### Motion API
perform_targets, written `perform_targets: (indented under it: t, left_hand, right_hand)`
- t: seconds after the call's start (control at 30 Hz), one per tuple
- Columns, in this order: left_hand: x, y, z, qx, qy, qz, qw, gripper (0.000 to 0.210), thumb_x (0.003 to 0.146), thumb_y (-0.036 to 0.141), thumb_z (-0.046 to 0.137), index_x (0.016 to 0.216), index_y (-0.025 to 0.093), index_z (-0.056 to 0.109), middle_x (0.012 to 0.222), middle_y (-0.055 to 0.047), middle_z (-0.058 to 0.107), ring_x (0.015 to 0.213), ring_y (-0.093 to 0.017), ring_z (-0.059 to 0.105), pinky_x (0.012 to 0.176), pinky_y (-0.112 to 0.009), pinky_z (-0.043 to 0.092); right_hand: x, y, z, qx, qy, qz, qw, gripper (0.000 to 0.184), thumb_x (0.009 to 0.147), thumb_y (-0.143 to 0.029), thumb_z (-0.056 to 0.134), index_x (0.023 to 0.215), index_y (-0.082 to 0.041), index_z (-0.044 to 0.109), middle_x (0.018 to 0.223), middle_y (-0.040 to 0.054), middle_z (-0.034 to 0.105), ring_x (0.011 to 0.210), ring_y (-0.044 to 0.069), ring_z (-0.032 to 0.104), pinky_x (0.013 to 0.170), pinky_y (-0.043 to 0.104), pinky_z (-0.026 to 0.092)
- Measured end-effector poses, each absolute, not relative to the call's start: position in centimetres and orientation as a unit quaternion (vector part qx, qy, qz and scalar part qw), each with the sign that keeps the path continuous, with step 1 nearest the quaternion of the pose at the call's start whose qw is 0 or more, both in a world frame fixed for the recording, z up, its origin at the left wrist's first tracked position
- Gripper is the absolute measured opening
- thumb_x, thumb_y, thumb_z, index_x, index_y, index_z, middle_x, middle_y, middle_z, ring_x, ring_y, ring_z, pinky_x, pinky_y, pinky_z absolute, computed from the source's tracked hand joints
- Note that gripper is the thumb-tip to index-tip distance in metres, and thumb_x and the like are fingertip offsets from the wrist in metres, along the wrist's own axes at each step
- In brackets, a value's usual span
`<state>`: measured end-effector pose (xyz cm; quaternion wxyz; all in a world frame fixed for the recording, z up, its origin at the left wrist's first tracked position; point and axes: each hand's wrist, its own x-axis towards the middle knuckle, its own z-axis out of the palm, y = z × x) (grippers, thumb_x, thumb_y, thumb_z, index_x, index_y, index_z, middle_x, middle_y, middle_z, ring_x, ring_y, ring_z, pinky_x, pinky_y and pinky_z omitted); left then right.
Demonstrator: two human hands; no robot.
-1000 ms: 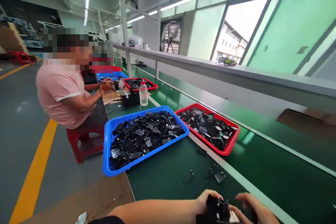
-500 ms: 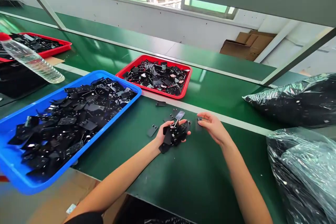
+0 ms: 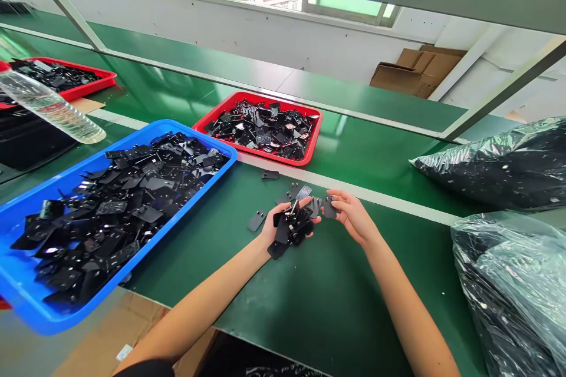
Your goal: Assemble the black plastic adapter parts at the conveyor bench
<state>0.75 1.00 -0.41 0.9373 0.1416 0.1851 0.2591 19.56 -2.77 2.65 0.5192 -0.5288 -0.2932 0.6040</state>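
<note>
From my remote seat I see the left hand point(image 3: 271, 225) cupped palm up under a tangled handful of small black parts point(image 3: 290, 228), its fingers curled around the heap, while the right hand point(image 3: 352, 216) pinches one thin dark plate point(image 3: 329, 208) between thumb and fingertips, just beside that heap and above the green table point(image 3: 345, 294). A second plate point(image 3: 315, 207) sits by the left fingertips; the overlap is too dense for me to say whether they grip it or only brush it. I judge each piece light and stiff, smooth enough to slide on its neighbours, with the little prongs at one end the likeliest place to bend or snag. I would take hold by the flat sides, clear of the prongs, and hold the cupped palm level so nothing spills. A loose plate point(image 3: 256, 221) lies beside the left hand, a dark piece point(image 3: 270, 175) lies farther out near the red tray point(image 3: 315, 141), and a shinier piece point(image 3: 303, 192) just past the fingers. The blue tray point(image 3: 53, 319) bounds me on the left, the red one ahead, and two plastic bags point(image 3: 517, 294) on the right. Room for moving lies between the forearms and out toward those bags; the table's near edge runs beneath the left forearm, so I would work inward from it.
</note>
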Motion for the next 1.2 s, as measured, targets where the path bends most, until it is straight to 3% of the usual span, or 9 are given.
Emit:
perform_targets:
  t: [0.23, 0.6, 0.83, 1.2]
  left_hand:
    - [0.7, 1.0, -1.1, 0.145, 0.179, 0.234, 0.944, 0.060, 0.086, 0.034, 0.033, 0.143, 0.016, 0.027, 0.105, -0.016, 0.066, 0.096, -0.032, 0.063, 0.070, -0.040, 0.047]
    - [1.0, 0.8, -0.6, 0.122, 0.202, 0.230, 0.944, 0.059, 0.085, 0.033, 0.033, 0.140, 0.014, 0.030, 0.110, -0.014, 0.064, 0.090, -0.032, 0.065, 0.065, -0.040, 0.049]
    - [1.0, 0.9, -1.2, 0.122, 0.184, 0.225, 0.949, 0.062, 0.084, 0.033, 0.035, 0.142, 0.014, 0.025, 0.122, -0.014, 0.057, 0.093, -0.031, 0.064, 0.067, -0.038, 0.048]
    - [1.0, 1.1, -2.3, 0.136, 0.169, 0.201, 0.955, 0.063, 0.084, 0.038, 0.038, 0.141, 0.014, 0.029, 0.099, -0.015, 0.067, 0.082, -0.029, 0.065, 0.071, -0.037, 0.044]
  right_hand:
    - [18.5, -3.0, 1.7, -0.537, -0.304, 0.596, 0.514, 0.033, 0.061, -0.027, 0.068, 0.091, -0.021, 0.057, 0.087, 0.0010, 0.057, 0.078, 0.015, 0.058, 0.069, 0.029, 0.050]
    - [18.5, -2.8, 1.5, -0.603, -0.365, 0.504, 0.499, 0.033, 0.060, -0.027, 0.066, 0.090, -0.018, 0.056, 0.090, 0.0019, 0.060, 0.069, 0.013, 0.058, 0.066, 0.027, 0.046]
    - [19.4, -2.7, 1.9, -0.631, -0.381, 0.453, 0.501, 0.032, 0.060, -0.030, 0.065, 0.089, -0.019, 0.058, 0.094, 0.0037, 0.062, 0.068, 0.015, 0.059, 0.066, 0.029, 0.047]
    - [19.0, -2.6, 1.0, -0.640, -0.403, 0.439, 0.485, 0.030, 0.061, -0.028, 0.064, 0.089, -0.019, 0.061, 0.092, 0.0038, 0.063, 0.071, 0.016, 0.057, 0.064, 0.029, 0.045]
